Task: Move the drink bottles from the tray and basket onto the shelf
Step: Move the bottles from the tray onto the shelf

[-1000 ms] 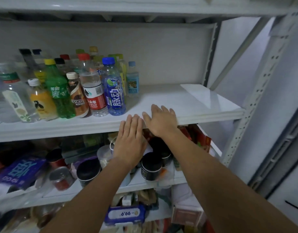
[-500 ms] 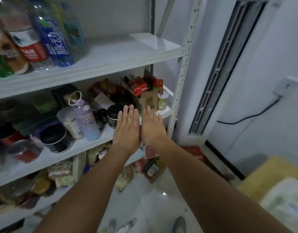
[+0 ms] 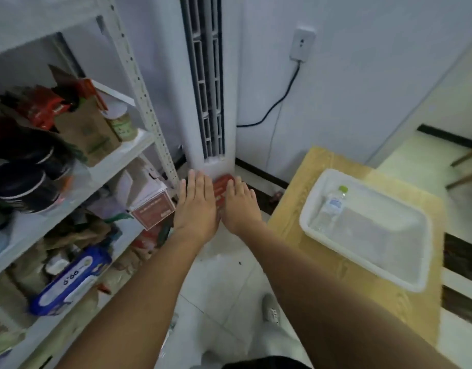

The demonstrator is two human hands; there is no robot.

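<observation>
Turned from the shelf to the desk, the person holds left hand and right hand flat, empty, side by side. 1 bottle waits in the tray, likely the next pickup.

1. To my right, a yellow wood-grain surface carries a white rectangular plastic tray.
2. On my left, the white metal shelf bears black round tubs, a brown cardboard box and a green-labelled jar.

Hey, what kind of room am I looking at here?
Probably a home storeroom or small stockroom corner: a metal shelf crammed with snacks and jars, a standing air conditioner against the wall, and a white tray holding one bottle on a wooden table.
</observation>
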